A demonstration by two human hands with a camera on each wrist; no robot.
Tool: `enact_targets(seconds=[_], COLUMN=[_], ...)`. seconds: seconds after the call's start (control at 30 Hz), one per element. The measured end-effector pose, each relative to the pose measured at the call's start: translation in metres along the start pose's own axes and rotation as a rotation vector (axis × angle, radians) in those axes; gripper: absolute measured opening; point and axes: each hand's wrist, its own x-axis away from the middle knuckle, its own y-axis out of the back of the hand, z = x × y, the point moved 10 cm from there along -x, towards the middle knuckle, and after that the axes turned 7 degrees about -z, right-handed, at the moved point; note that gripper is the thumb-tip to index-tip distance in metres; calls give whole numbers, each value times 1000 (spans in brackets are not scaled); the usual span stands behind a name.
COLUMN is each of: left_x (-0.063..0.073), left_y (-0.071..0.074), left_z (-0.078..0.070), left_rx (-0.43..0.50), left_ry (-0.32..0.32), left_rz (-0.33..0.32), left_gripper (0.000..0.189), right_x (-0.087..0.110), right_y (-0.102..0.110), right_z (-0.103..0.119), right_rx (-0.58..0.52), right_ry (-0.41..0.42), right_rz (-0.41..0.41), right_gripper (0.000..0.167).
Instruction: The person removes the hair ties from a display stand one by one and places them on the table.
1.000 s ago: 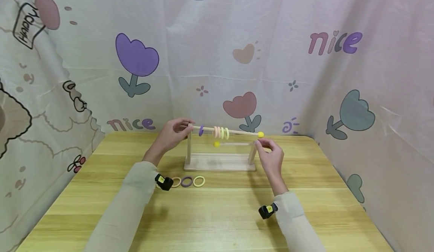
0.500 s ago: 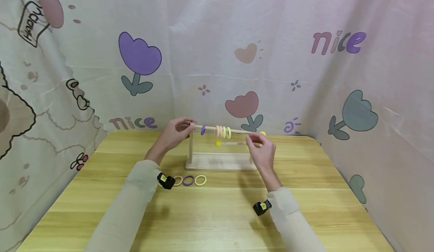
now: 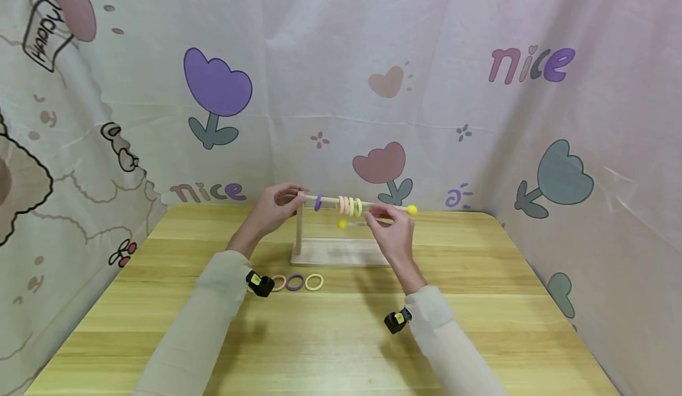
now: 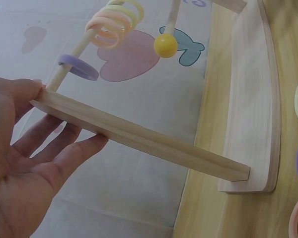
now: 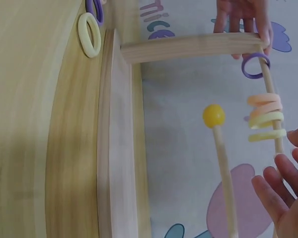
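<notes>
My left hand point(image 3: 274, 209) grips the top of the wooden stand's left post point(image 4: 139, 134), thumb above and fingers beneath. From there the upper rod point(image 3: 329, 199) runs right to a yellow ball point(image 3: 412, 209). A purple ring point(image 4: 79, 67) hangs near the left post. Farther along hang pink rings point(image 5: 264, 101) and pale yellow rings point(image 5: 268, 135), bunched together. My right hand point(image 3: 394, 233) is at the rod just right of this bunch, thumb tip by the last yellow ring, fingers loosely extended. It hides the right post in the head view.
A lower rod with a yellow ball point(image 5: 213, 115) lies below the upper one. On the table before the stand's base point(image 3: 335, 251) lie a yellow ring point(image 3: 314, 282), a purple ring point(image 3: 295, 282) and a pink ring point(image 3: 278, 283). A patterned curtain point(image 3: 298, 76) hangs behind.
My right hand has moved left along the upper rod, from near the right post to beside the bunched rings. The left hand keeps its grip on the left post.
</notes>
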Motion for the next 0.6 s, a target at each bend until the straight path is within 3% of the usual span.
enact_targets(seconds=[0.23, 0.6], left_x=[0, 1], left_y=[1, 0], left_z=[-2, -1], left_rx=[12, 10], left_ry=[-11, -2], left_rz=[2, 6], left_gripper=[33, 32], right_x=[0, 4], right_y=[-6, -15], right_z=[-7, -6], right_rx=[-43, -1], right_ry=[30, 55], right_rz=[1, -2], right_gripper=[17, 18])
